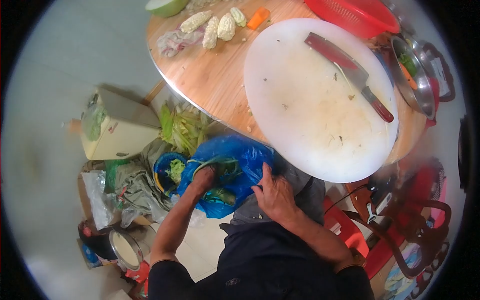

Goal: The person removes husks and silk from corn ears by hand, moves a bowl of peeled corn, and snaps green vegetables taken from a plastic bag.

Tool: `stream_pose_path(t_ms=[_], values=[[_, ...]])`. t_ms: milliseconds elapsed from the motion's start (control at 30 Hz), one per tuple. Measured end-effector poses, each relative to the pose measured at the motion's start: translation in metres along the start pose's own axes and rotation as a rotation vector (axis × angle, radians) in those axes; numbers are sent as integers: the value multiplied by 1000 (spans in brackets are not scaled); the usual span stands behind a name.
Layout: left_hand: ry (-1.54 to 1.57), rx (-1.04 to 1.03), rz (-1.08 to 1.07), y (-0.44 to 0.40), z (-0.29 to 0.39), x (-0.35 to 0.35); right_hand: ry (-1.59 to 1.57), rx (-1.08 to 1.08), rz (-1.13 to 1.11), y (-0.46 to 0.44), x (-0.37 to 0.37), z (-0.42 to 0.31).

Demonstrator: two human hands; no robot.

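Note:
A blue plastic bag point(232, 147) hangs at the table's near edge, in front of my lap, with green vegetables point(220, 196) inside. My left hand point(205, 177) reaches into the bag's mouth among the greens, and its fingers are hidden there. On the other side, my right hand point(277, 196) grips the bag's rim between thumb and fingers. Beyond it, a white oval cutting board point(310, 120) carries scraps and a cleaver point(345, 62) with a red-brown handle.
Peeled corn cobs point(226, 26), a carrot piece point(258, 18) and a crumpled cloth point(175, 43) lie on the wooden table point(200, 80). A red basket point(355, 15) and metal bowl point(415, 80) stand right. Left are corn husks point(182, 130) and a bin point(167, 167) with green scraps.

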State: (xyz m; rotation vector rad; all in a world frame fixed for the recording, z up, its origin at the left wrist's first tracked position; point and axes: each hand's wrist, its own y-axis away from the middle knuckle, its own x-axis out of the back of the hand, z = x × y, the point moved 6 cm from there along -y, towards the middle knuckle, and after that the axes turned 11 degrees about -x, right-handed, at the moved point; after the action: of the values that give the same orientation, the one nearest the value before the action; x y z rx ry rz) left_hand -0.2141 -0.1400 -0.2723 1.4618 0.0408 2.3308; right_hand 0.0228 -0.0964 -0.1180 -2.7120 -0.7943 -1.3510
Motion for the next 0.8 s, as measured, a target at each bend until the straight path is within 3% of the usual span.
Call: stream_pose_path(t_ms=[67,167,233,333,433,567,633,800], values=[[-30,79,105,5,0,10,13,30,28,-1,2,-2],[-13,91,-26,5,19,36,3,43,18,-4,3,-6],[-24,143,-294,9,7,17,152,65,-18,-5,1,-12],[46,224,-373,-2,4,31,195,85,6,-11,-9,-12],[6,208,-317,-7,-29,5,187,64,-54,-17,-11,-12],[-94,145,-161,6,-16,5,187,47,-10,-30,-19,-8],[-134,-103,-53,11,-11,-4,252,105,53,-42,-28,-5],[-40,-22,-66,15,4,20,278,121,-70,-53,-32,-9]])
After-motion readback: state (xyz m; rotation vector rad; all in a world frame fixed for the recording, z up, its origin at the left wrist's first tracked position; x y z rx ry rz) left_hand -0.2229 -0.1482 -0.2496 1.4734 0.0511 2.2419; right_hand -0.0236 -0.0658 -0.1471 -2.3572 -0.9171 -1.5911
